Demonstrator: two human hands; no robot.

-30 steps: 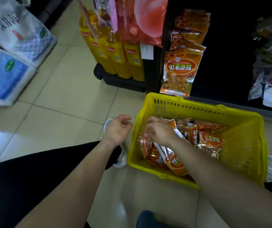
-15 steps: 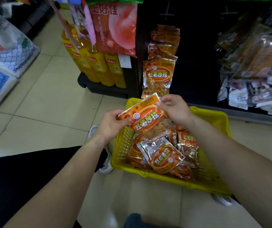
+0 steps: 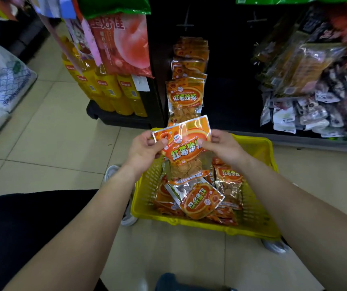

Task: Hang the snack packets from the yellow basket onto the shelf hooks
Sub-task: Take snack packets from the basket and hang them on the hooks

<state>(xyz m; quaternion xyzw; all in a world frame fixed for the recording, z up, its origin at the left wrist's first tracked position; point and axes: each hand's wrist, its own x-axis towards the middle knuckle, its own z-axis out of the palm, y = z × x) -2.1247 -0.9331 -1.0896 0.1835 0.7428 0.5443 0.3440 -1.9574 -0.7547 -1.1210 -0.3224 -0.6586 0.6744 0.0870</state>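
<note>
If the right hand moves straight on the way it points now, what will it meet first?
Besides the packet that the right hand pinches, probably the left hand, which grips the same packet's other corner; beyond that, the hanging packets. Depth is unclear.

A second ago our right hand (image 3: 223, 145) was down in the basket (image 3: 252, 232) and our left hand (image 3: 145, 147) hung empty beside it. Now both hands pinch one packet (image 3: 186, 148) by its top corners, lifted above the basket and turned nearly upright, perhaps touching the hanging row (image 3: 184, 97).
</note>
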